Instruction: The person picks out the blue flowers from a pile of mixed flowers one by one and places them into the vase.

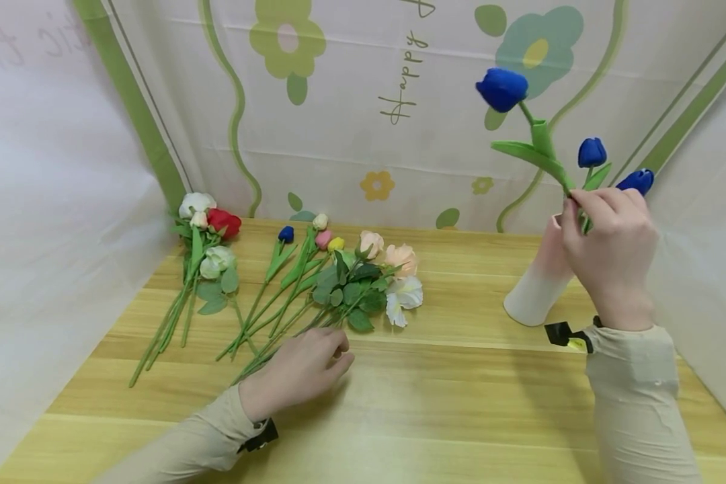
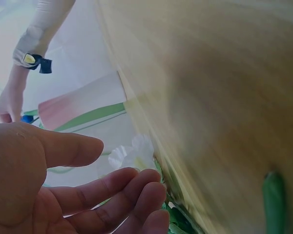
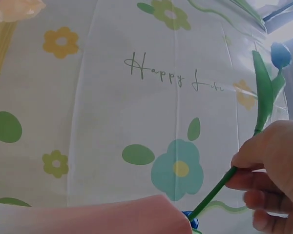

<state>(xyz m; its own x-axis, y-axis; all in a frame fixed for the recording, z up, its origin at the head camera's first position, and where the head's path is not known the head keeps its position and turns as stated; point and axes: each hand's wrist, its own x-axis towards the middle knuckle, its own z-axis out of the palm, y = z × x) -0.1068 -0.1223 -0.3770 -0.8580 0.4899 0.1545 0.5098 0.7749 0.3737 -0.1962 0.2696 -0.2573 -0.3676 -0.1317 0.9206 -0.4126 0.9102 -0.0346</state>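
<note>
My right hand (image 1: 611,245) pinches the green stem of a blue tulip (image 1: 502,90) between thumb and forefinger, above a pink-and-white vase (image 1: 538,282). In the right wrist view the stem (image 3: 215,192) slants down to the vase's pink mouth (image 3: 161,214). Two more blue tulips (image 1: 592,153) show behind the right hand at the vase; their stems are partly hidden. My left hand (image 1: 299,370) is over the stems of the flowers on the table, fingers loosely bent. The left wrist view shows nothing between its thumb and fingers (image 2: 112,195).
On the wooden table (image 1: 435,410) lie a blue tulip (image 1: 286,234), small tulips in white, pink and yellow, peach blooms (image 1: 401,259) and a white flower (image 1: 404,299). Further left lies a bunch with a red rose (image 1: 224,223). A patterned curtain (image 1: 339,134) stands behind.
</note>
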